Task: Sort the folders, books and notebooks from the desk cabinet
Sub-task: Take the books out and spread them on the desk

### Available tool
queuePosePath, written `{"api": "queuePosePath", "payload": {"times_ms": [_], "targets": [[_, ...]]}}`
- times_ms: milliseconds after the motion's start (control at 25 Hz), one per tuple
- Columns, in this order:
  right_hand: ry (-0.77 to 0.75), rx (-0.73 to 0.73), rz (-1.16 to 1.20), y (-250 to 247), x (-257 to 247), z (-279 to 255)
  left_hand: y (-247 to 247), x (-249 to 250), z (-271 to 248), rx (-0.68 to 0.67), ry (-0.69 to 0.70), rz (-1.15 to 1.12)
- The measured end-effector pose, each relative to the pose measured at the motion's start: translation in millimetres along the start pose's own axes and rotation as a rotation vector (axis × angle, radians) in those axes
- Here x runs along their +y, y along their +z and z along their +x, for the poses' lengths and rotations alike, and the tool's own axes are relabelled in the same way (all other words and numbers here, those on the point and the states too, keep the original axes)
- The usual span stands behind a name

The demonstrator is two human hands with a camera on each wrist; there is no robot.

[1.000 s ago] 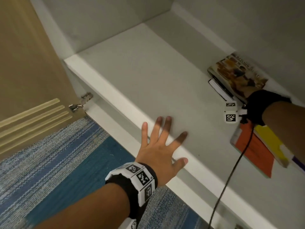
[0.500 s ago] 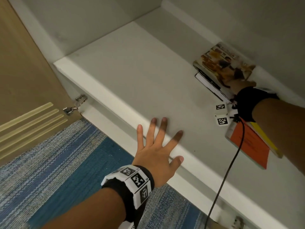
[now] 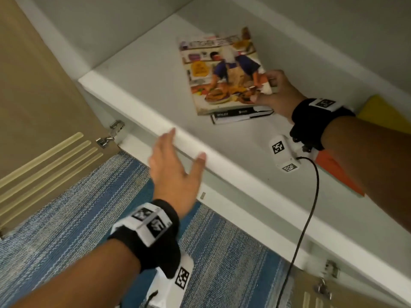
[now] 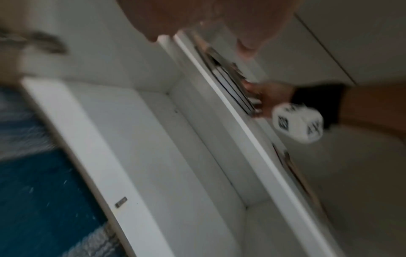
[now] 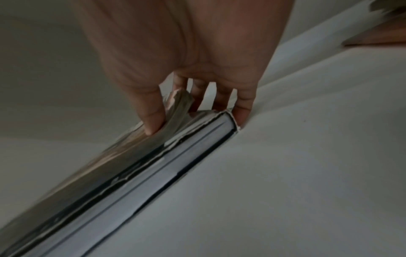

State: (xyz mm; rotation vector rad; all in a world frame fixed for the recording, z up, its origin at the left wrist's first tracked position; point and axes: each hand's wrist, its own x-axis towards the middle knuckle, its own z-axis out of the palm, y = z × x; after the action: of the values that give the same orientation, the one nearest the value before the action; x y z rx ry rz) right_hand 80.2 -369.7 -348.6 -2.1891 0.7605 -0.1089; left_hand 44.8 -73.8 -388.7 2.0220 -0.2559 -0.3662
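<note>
A cookbook (image 3: 222, 72) with a colourful cover lies on the white cabinet shelf (image 3: 142, 70), on top of a black-and-white book (image 3: 240, 114). My right hand (image 3: 266, 87) grips the near right corner of this stack. In the right wrist view the thumb (image 5: 151, 113) presses on the cover and the fingers wrap the stack (image 5: 153, 170) at its corner. My left hand (image 3: 175, 165) is open and holds nothing, with straight fingers at the shelf's front edge (image 3: 244, 174). The left wrist view is blurred; it shows the books' edges (image 4: 230, 87) and the right hand (image 4: 268, 97).
An orange folder (image 3: 338, 174) and a yellow one (image 3: 387, 114) lie on the shelf at the right, partly under my right forearm. The wooden cabinet door (image 3: 33, 107) stands open at the left on its hinge (image 3: 111, 134). Blue carpet (image 3: 66, 230) lies below. A black cable (image 3: 309, 207) hangs from the right wrist.
My right hand has pulled the two books left and forward, away from the back wall. My left hand has drawn back from the shelf surface to its front edge.
</note>
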Motion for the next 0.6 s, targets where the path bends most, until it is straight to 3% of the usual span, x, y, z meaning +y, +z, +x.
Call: {"api": "queuePosePath", "payload": {"times_ms": [80,160,240,360,440,560,600], "targets": [[-0.05,-0.152,0.001,14,-14,-25,-21,-9,4,0.107,-0.243,-0.206],[-0.088,-0.3,0.048,30,-29,-54,-33,-13,1,0.011,-0.479,-0.538],[-0.13,-0.41,0.074,46,-34,-81,-37,-14,-5,-0.14,-0.567,-0.82],[-0.141,-0.461,0.056,63,-38,-121,-39,-21,-19,-0.141,-0.62,-1.069],[-0.104,-0.384,0.097,57,-28,-138,-43,-25,-25,-0.153,-0.655,-1.097],[-0.106,0.059,-0.202,12,13,-129,-42,-30,-27,-0.176,-0.651,-1.048],[-0.03,0.185,-0.357,-11,32,-122,-41,-30,-28,-0.189,-0.642,-1.032]]}}
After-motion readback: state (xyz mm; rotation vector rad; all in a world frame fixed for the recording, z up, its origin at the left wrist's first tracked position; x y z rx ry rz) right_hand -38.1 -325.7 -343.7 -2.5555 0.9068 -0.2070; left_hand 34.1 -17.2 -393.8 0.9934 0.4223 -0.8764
